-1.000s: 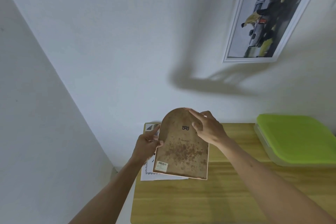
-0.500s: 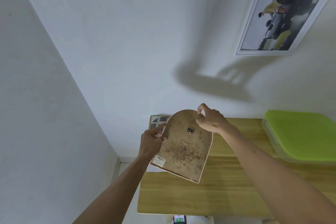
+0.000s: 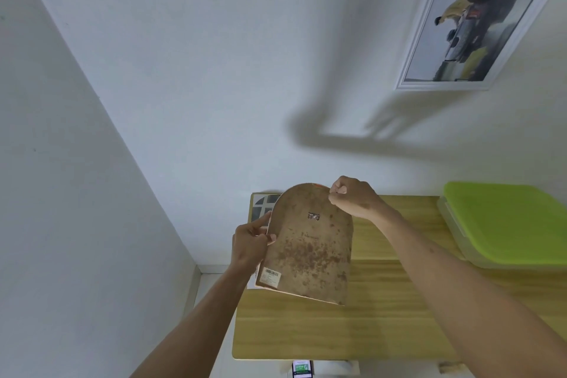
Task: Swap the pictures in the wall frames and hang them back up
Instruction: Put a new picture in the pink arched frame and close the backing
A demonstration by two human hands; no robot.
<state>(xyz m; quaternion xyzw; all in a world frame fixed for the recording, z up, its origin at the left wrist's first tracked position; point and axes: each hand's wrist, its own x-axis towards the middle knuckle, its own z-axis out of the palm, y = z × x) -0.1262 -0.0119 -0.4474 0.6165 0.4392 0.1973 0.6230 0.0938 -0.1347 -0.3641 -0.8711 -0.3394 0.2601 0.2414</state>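
I hold an arched picture frame point(image 3: 310, 250) above the wooden table point(image 3: 352, 328), its stained brown back toward me, with a small metal hanger near the top and a barcode sticker at the lower left. My left hand point(image 3: 250, 244) grips its left edge, thumb on the back. My right hand point(image 3: 352, 198) pinches the top right of the arch with curled fingers. A white-framed picture of a vehicle point(image 3: 478, 18) hangs on the wall at the upper right. A loose black-and-white print point(image 3: 264, 204) lies on the table behind the frame, mostly hidden.
A lime-green lidded container point(image 3: 503, 221) sits on the table's right side. The room's corner runs down the left. A phone point(image 3: 302, 369) shows below the table's front edge.
The arched frame has shifted slightly right and turned more upright. My right hand's fingers have curled tighter at the top of the arch. The view has tilted a little.
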